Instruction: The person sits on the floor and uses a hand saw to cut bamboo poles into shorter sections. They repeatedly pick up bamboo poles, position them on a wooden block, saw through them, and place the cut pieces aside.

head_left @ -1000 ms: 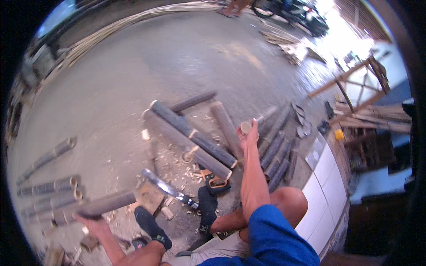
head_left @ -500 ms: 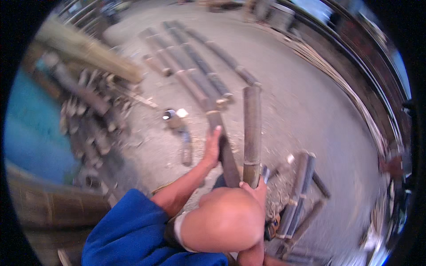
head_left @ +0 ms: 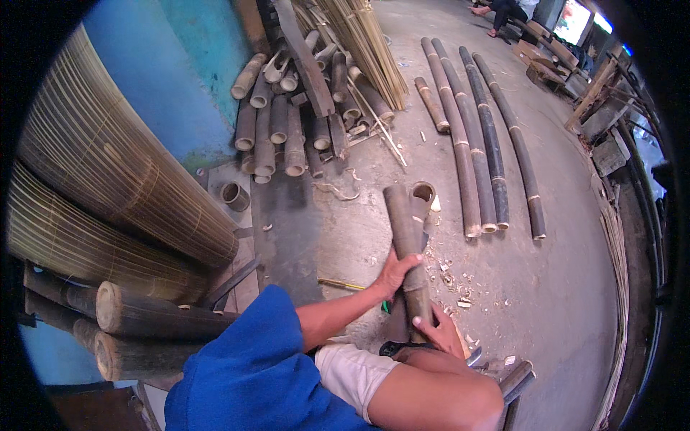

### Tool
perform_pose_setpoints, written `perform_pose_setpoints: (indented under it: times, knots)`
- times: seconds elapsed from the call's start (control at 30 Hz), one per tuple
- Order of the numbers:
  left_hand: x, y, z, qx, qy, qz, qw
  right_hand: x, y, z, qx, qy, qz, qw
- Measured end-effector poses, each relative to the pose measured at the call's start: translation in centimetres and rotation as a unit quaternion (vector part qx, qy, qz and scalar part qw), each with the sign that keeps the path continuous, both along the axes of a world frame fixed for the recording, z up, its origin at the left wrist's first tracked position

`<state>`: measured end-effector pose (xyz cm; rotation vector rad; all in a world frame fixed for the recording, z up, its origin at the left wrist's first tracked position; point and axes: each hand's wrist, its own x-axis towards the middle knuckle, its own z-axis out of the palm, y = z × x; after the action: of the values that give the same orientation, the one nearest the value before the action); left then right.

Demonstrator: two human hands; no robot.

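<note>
A brown bamboo tube [head_left: 402, 215] with a raised joint slants up from beside my bare knee. My left hand [head_left: 397, 274] is wrapped round its middle, thumb across the front. Near its lower end, my right hand [head_left: 441, 332] grips the same tube, with the thumb on its side. Behind the tube, a short hollow bamboo piece [head_left: 422, 191] shows its open end. Below my left hand, a darker bamboo length [head_left: 398, 322] lies beside the tube, its lower part partly hidden.
Several long bamboo poles [head_left: 483, 151] lie ahead on the right. Cut bamboo tubes [head_left: 279, 129] are heaped against the blue wall. Rolled slatted blinds [head_left: 136, 172] and thick bamboo poles [head_left: 165, 312] are at left. Shavings [head_left: 460, 287] litter the floor. Another person [head_left: 507, 13] sits far back.
The view has swung left, bringing the tube heap nearer the middle. My left hand has left the dark bamboo length and now holds the tube in my right hand, which leans left.
</note>
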<state>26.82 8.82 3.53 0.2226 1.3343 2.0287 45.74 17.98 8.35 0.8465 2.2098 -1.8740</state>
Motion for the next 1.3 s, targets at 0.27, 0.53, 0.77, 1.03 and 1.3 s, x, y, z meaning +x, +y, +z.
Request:
perform_pose_setpoints:
  times: [0.27,0.53,0.77,1.03,1.3]
  knots:
    - [-10.0,-10.9,-4.0,-0.284,0.143,0.05,0.947,5.8,0.5,-5.8,-0.08,-0.059,-0.252,0.963]
    - [-15.4,-19.9,-7.9,-0.545,0.12,0.077,0.826,18.4,-3.6,-9.4,-0.112,-0.057,-0.424,0.897]
    - [-21.5,-20.9,-14.5,-0.733,0.23,0.079,0.635,20.3,-7.2,-9.5,-0.092,-0.041,-0.49,0.866]
    - [-14.0,-11.1,-14.6,-0.558,0.417,-0.121,0.708,24.1,-8.1,-12.1,0.177,-0.181,-0.521,0.815]
    - [-3.3,-4.8,-9.2,-0.468,0.351,-0.411,0.699,29.3,-10.8,-3.9,0.167,-0.243,-0.676,0.675]
